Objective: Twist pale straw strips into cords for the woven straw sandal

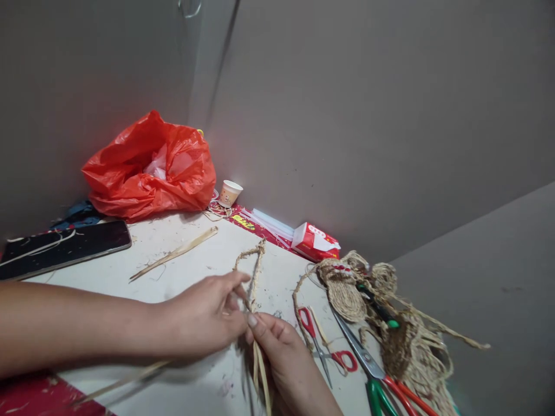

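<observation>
Straw cord [256, 274] at centre is plaited up top — loose strands [263, 377] hang unworked below. Left hand [217, 315] and right hand [284, 344] pinch the join.

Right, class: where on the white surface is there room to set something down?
Apart from scattered scraps, the white surface looks bare between the braided cord and red packet, and between the phone and pale strip. The right side is crowded with scissors and coiled rope.
</observation>
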The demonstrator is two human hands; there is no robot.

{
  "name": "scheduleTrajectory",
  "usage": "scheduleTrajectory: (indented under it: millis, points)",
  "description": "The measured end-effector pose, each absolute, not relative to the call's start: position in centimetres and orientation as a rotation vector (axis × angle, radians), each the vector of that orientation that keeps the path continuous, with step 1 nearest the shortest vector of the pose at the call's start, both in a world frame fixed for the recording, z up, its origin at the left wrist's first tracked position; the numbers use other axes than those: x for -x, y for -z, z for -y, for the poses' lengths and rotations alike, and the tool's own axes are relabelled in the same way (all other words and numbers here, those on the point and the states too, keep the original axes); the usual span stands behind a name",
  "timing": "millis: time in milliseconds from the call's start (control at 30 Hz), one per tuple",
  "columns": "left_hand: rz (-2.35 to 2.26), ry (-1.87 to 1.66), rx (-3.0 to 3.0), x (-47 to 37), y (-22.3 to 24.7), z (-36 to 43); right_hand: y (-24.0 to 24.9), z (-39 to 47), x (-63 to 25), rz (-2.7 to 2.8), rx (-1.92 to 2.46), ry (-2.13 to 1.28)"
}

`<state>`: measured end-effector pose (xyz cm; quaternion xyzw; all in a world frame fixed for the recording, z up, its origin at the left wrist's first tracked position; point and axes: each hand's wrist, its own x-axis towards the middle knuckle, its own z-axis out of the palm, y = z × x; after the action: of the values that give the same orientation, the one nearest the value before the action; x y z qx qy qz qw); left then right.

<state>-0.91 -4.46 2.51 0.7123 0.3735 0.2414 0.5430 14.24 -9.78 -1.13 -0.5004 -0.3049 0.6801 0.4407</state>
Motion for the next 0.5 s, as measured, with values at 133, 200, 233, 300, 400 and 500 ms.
scheduleTrajectory:
  millis: [133,200,233,300,400,500]
  points:
    - [-0.766,-0.243,-1.232,-0.3,0.7,4.0,1.0,9.7,-14.5,0.849,1.213,-1.729]
    - [-0.736,-0.315,-1.261,-0.5,1.4,3.8,1.0,9.6,-15.0,0.877,1.309,-1.756]
    - [-0.737,-0.356,-1.285,-0.4,1.5,3.5,1.1,9.6,-15.4,0.902,1.362,-1.773]
    - [-0.769,-0.374,-1.328,-0.3,1.4,3.0,1.2,9.5,-16.1,1.002,1.428,-1.798]
    - [-0.776,-0.326,-1.380,0.0,1.3,2.3,1.2,9.2,-16.8,1.241,1.460,-1.712]
    - [-0.723,-0.274,-1.401,0.1,1.5,2.1,1.1,9.1,-16.8,1.482,1.518,-1.550]
